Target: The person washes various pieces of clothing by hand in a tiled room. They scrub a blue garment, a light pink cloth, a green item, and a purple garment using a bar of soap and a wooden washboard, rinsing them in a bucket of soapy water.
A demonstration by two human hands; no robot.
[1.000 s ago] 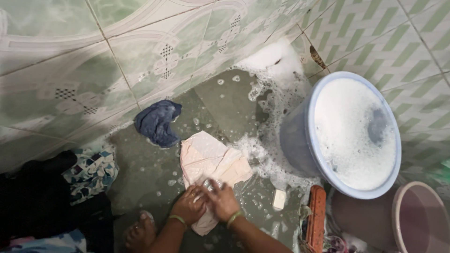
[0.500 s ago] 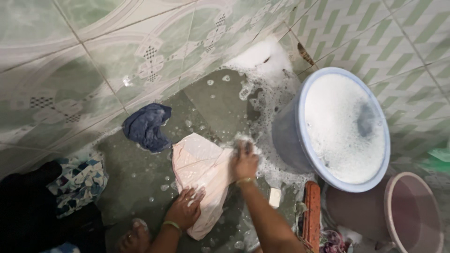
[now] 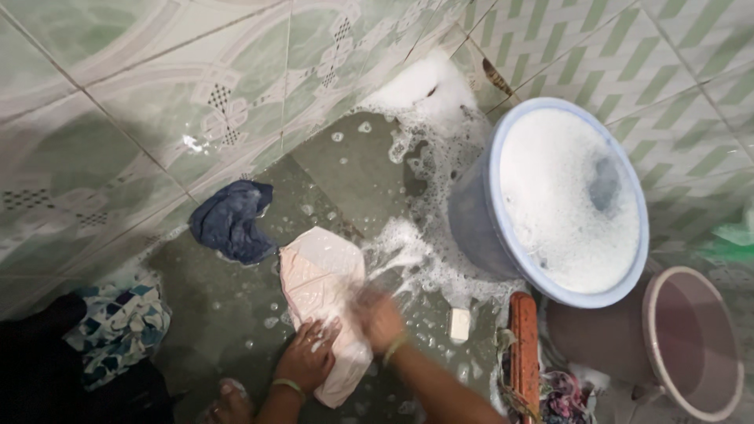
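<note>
- The left hand (image 3: 308, 357) is pressed flat, fingers spread, on the lower part of a pale pink, wet, soapy cloth (image 3: 322, 290) that is spread on the floor – nothing is gripped, the palm simply bears down on the fabric.
- The right hand (image 3: 382, 320) is seen motion-blurred at the right edge of the same cloth; contact with the fabric is shown, but whether the fingers are curled around it cannot be told.
- A thin bangle is worn on each wrist.
- The cloth is laid on the wet grey-green cement floor (image 3: 353, 173), near the middle of the view, with white foam (image 3: 424, 259) just beside its right edge.
- A small white bar of soap (image 3: 459, 323) is seen on the floor to the right of the right hand, apart from it.
- An orange-brown scrubbing brush (image 3: 524, 353) is placed just beyond the soap, near a heap of coloured laundry.
- A crumpled dark blue garment (image 3: 232, 221) is left on the floor to the upper left of the cloth, close to the green patterned tiled wall (image 3: 157, 94).
- A light blue plastic tub (image 3: 503, 243), filled with suds, is set to the right – a brownish-pink plastic bucket (image 3: 667, 369) stands beside it.
- A blue-and-white patterned fabric (image 3: 118, 326) is bunched at the lower left.
</note>
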